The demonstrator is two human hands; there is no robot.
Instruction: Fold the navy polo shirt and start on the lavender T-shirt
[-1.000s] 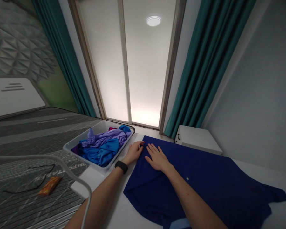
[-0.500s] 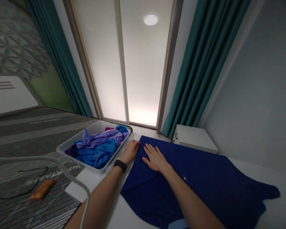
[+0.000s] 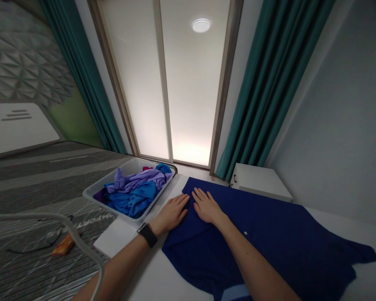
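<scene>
- Both open: left hand (image 3: pixel 171 214) & right hand (image 3: pixel 207 207), flat on navy shirt (image 3: pixel 269 234) at far-left edge.
- Best: even pressure, 2 palms sweeping outward, no bunching.

The shirt (image 3: pixel 269 238) is deep navy, with a small white dot that is probably a button and a paler blue band at its near edge. The table (image 3: pixel 163 280) is white. The tub (image 3: pixel 97 187) is pale grey; its clothes (image 3: pixel 134 188) are lilac, bright blue and magenta. The curtains (image 3: pixel 269 92) are teal. The bed (image 3: pixel 34 184) is grey with lighter stripes. The wall panel (image 3: pixel 21 62) is grey, patterned in triangles.
</scene>
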